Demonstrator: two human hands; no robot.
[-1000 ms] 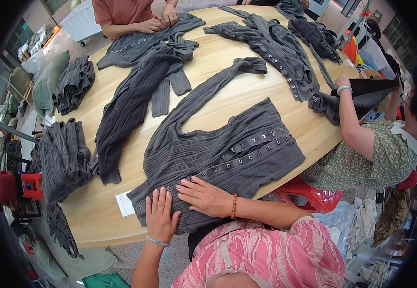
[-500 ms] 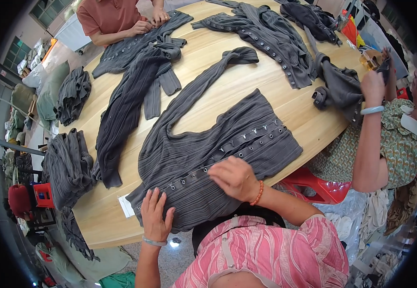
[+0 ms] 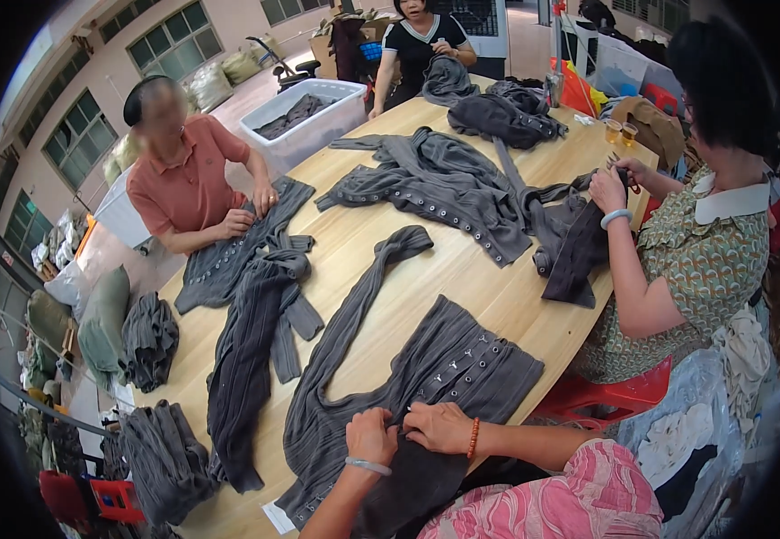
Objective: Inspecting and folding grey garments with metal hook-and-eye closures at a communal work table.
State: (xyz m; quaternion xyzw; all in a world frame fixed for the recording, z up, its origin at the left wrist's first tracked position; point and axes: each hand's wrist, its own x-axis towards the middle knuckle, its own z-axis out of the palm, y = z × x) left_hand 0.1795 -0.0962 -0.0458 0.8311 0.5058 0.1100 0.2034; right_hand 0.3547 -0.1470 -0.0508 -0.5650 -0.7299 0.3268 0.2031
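Nearest, the person's left hand [image 3: 372, 437], a pale bangle at its wrist, has its grip closed on a dark grey ribbed garment [image 3: 408, 379]. Just beside it the right hand [image 3: 440, 426], wearing an orange bead bracelet, also has its grip closed on the cloth, along the line of metal hooks and eyelets. The garment lies spread at the near edge of the wooden surface [image 3: 516, 307], one sleeve stretched away; a white card [image 3: 277, 517] pokes from under its lower left corner. To the left are a folded grey pile [image 3: 161, 463] and a long dark garment [image 3: 251, 377]. On the right, a co-worker in a patterned dress [image 3: 700, 256] handles dark cloth [image 3: 574, 251]. Farther off, another in an orange shirt [image 3: 194, 180] works on an eyeletted garment [image 3: 228, 269]. Beyond stands a white bin [image 3: 300, 121].
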